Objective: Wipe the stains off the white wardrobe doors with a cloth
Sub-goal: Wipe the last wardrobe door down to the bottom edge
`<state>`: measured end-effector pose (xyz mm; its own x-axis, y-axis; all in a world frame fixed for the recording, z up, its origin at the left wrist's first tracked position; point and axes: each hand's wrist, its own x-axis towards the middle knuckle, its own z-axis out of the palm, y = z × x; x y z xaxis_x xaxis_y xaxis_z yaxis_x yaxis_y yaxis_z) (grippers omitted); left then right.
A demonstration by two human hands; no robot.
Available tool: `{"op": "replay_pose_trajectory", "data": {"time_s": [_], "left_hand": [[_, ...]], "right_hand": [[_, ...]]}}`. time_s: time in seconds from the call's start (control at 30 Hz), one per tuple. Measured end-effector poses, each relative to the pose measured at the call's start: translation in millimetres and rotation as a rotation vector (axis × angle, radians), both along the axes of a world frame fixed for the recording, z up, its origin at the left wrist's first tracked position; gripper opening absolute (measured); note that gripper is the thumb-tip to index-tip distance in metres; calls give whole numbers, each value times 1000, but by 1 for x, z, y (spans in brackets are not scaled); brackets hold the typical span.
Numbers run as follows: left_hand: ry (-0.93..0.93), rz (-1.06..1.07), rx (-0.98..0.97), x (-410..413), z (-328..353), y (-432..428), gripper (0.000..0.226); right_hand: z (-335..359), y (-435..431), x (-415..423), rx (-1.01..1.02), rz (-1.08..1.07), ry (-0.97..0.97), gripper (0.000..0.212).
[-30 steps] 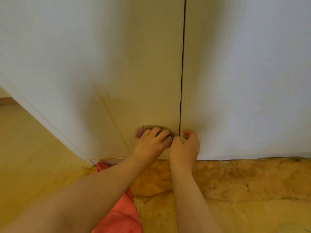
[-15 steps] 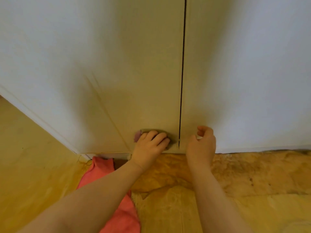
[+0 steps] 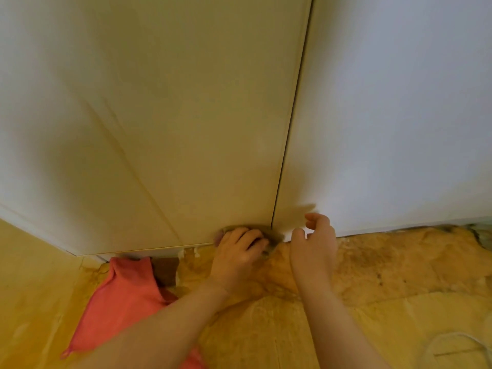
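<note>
cloth (image 3: 218, 236) mostly hidden under left hand (image 3: 237, 254)

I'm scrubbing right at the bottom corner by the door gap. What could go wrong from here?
1. The cloth under the left hand sits at the left door's bottom corner by the seam; it could snag there or pick up dirt from the rough floor.
2. The right hand braces nothing, so hard pressure might move the door.

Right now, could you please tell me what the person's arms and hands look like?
The left forearm and right forearm are bare to the frame's edge; no sleeves show. The left hand and right hand wear no gloves, and no ring, watch or bracelet is visible on either.
</note>
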<state>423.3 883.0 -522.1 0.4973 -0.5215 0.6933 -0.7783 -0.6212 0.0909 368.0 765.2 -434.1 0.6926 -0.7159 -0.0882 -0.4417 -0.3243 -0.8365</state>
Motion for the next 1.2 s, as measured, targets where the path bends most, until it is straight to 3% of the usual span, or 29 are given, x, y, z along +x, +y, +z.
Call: {"op": "replay_pose_trajectory", "data": {"time_s": [0.1,0.3,0.57,0.7,0.93,1.2], "left_hand": [[-122,-65,-61,7,23,-10,19],[-112,-34,254,10,-31,27,24],[-164,-24,416,22,-22,103,26],[-87,-2,315,13,-21,66,23],[-51,-32,426,0,-14,-35,18],[-166,38,529,17,-6,89,23]], "right_hand": [[-3,3,8,0,13,-19,29],[-13,7,4,23,24,6,32],[-9,12,8,72,15,22,31],[-9,11,-7,50,40,19,32],[-20,3,-38,-24,49,62,28],[-3,23,-14,91,68,36,30]]}}
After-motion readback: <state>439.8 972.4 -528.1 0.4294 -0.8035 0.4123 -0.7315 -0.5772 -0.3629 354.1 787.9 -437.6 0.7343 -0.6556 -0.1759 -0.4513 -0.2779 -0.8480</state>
